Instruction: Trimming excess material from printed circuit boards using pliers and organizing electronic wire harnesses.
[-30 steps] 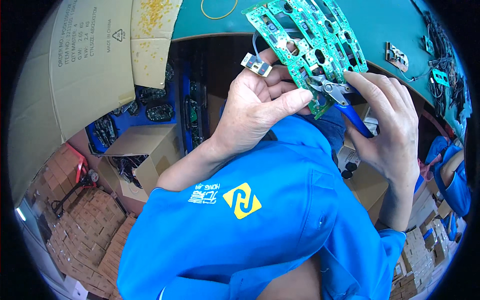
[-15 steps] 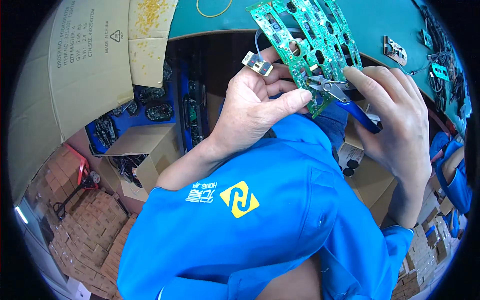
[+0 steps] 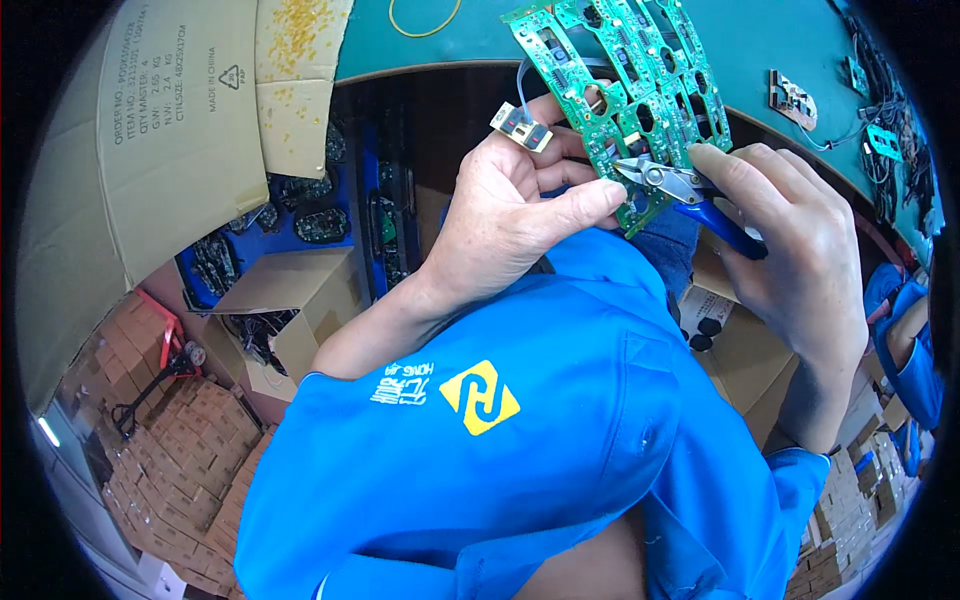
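Note:
A panel of green circuit boards (image 3: 620, 75) is tilted up at the table's near edge. My left hand (image 3: 525, 195) grips its lower left corner, thumb on the face and fingers behind. From that side a small pale board (image 3: 522, 128) dangles on a grey ribbon cable, close by my left fingers. My right hand (image 3: 790, 210) is closed around blue-handled side cutters (image 3: 715, 215). The jaws of the cutters lie over the lower part of the panel, near my left thumb; whether they touch a component I cannot tell. My right index fingertip rests by the panel's right edge.
The green table (image 3: 740, 50) carries a yellow ring (image 3: 425, 15), a loose small board (image 3: 790, 100) and tangled black cables (image 3: 890, 110). A large cardboard flap (image 3: 185, 130) stands at left. Below are an open carton (image 3: 285, 290) and blue bins of dark parts (image 3: 320, 225). Another person's arm (image 3: 905, 335) shows at right.
The panel has shifted slightly to the right. The cutters' jaws have turned a little and their opening looks narrower. Both hands keep their hold.

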Demonstrator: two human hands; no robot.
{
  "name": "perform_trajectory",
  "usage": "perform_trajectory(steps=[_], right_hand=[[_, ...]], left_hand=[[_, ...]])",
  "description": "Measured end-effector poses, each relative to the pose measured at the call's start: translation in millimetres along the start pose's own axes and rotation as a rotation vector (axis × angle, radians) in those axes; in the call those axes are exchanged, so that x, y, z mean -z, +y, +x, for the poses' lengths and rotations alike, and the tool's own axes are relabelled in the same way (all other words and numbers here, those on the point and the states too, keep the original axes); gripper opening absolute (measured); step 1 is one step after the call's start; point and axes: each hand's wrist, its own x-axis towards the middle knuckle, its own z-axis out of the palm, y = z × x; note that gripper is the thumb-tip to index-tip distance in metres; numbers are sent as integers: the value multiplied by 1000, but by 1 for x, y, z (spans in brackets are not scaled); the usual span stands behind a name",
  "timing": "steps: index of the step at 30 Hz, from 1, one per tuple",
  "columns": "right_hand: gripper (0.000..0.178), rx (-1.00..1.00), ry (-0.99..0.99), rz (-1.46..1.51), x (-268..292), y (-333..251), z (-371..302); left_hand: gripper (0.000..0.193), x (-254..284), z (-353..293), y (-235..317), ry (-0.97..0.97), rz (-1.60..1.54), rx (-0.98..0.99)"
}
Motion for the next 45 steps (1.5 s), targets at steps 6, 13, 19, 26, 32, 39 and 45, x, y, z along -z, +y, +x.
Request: perform_trajectory(steps=[6,13,19,26,32,39,45], right_hand=[[56,-12,57,56,-6,6,-7],[59,-37,113,94,-4,12,-10],[63,70,72,-96,1,9,-3],[61,57,38,-164,3,7,-3],[56,81,54,-148,3,9,-3],[51,65,64,-160,-2,8,-6],[50,80,57,-157,-3,9,-11]], left_hand=[[57,-2,2,9,-18,-80,28],[62,-2,2,11,-23,-69,40],[70,-1,0,7,-23,17,30],[69,-3,-1,7,-6,72,23],[68,-2,-1,7,-21,81,27],[68,-2,-2,3,-16,113,45],[67,-3,0,6,-24,47,46]])
